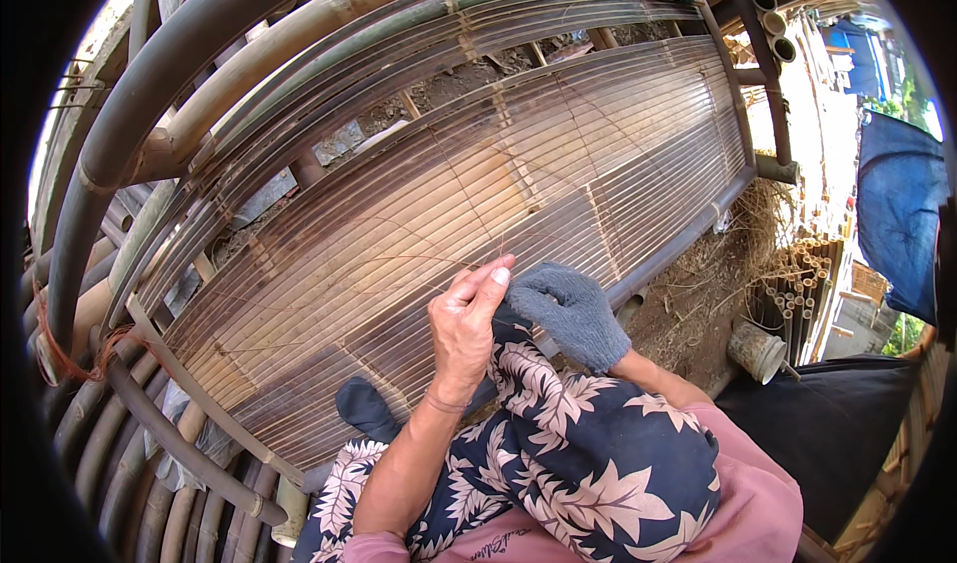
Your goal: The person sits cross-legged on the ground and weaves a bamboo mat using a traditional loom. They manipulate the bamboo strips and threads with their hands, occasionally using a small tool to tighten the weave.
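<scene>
Our knee in leaf-print trousers [588,453] fills lower frame. Our left hand [467,319], bare, pinches thin cord [477,234] at centre, fingertips clenched on it. Our right hand [573,309], grey-gloved, rests beside, grasp unclear. Bamboo slat mat [449,194] spans centre; we judge tying underway, next needs taut pull.

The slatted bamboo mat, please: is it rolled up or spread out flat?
Spread out: the bamboo mat lies open across the bamboo pole frame, its slats side by side.
</scene>
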Available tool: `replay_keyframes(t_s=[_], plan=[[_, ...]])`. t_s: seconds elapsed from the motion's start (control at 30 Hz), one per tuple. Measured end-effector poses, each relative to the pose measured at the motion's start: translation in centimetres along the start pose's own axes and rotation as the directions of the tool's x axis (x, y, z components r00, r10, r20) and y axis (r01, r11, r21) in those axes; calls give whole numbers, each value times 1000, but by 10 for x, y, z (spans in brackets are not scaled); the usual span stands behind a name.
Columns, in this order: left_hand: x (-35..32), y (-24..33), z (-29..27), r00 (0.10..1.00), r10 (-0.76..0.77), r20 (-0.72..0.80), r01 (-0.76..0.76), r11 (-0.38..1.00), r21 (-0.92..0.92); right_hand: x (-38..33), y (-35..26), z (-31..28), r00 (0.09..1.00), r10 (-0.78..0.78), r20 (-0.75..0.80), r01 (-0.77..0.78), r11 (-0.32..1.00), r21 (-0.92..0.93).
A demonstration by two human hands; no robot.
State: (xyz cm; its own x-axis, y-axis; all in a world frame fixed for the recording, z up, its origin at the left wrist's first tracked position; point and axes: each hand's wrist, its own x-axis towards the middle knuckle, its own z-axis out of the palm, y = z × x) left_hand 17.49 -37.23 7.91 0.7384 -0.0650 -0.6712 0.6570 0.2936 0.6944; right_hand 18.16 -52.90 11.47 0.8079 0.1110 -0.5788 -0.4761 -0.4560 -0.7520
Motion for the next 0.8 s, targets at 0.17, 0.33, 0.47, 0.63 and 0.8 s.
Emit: replay_keyframes(t_s=[0.17, 0.33, 0.47, 0.63, 0.8], plan=[[-2, -5, 6, 999, 29, 19, -29, 1000, 4, 0, 5, 2, 999, 4, 49, -4, 1000, -12], [-5, -8, 5, 999, 32, 37, -33, 999, 28, 1, 4, -5, 983, 62, -170, -80, 992, -96], [-6, -10, 1, 988, 92, 121, -112, 980, 164, 5, 10, -22, 993, -1, -114, 22, 982, 188], [-10, -14, 2, 957, 143, 252, -222, 919, 324, 3, 20, -25, 1000, -5, -10, 7, 970, 242], [-17, -25, 1, 837, -70, 543, 152, 982, -108, -19, 24, -29, 989, -141, -39, 142, 989, 31]])
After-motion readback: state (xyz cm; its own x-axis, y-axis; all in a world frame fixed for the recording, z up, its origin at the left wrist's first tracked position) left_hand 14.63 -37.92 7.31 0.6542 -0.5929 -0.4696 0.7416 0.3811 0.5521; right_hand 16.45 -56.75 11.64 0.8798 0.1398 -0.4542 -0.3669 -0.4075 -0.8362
